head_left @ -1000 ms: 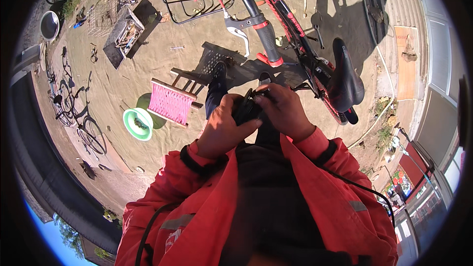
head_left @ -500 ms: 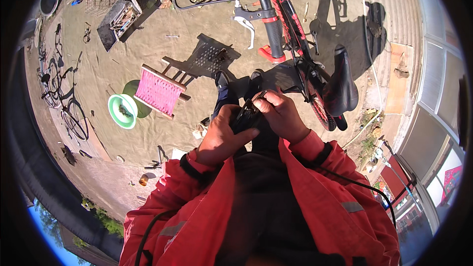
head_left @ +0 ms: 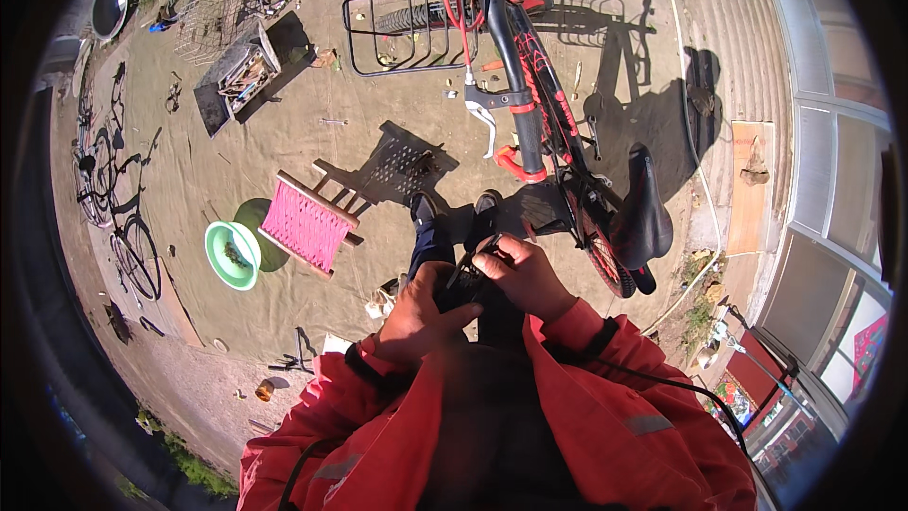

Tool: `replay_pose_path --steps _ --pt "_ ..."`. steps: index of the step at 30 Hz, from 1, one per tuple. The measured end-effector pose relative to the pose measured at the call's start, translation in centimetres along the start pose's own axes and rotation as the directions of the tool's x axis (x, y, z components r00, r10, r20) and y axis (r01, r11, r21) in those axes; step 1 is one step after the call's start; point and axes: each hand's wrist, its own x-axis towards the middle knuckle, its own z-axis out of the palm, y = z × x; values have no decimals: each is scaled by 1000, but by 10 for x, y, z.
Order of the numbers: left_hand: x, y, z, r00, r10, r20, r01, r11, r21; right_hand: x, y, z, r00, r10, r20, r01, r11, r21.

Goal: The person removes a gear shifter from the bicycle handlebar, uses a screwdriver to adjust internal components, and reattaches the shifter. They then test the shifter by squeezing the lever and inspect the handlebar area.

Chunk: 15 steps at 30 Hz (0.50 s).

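Note:
Close to my body, above my lap, both hands close on a small black part whose kind I cannot make out. My left hand wraps it from the left, thumb laid along its near side. From the right, my right hand pinches its upper end between thumb and fingers. Much of the part is hidden by the hands and deep shadow. Beyond them to the right stands a black and red bicycle, its saddle apart from my hand.
A pink woven stool stands left of my feet, beside a light green basin. An open box of tools lies farther back. Along the right runs a pale hose. A wrench lies on the ground cloth.
The view has tilted up a little, so more of the bicycle's front shows. Both hands stay on the black part, their grip changed only slightly.

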Motion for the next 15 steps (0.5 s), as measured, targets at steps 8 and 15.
replay_pose_path --steps 8,15 --pt "-3 -14 -1 997 52 60 -35 966 -257 -3 2 5 996 -83 30 83 996 -28" --pt "-2 -19 6 991 39 124 12 924 -383 -5 3 7 987 -158 -33 154 983 -100"
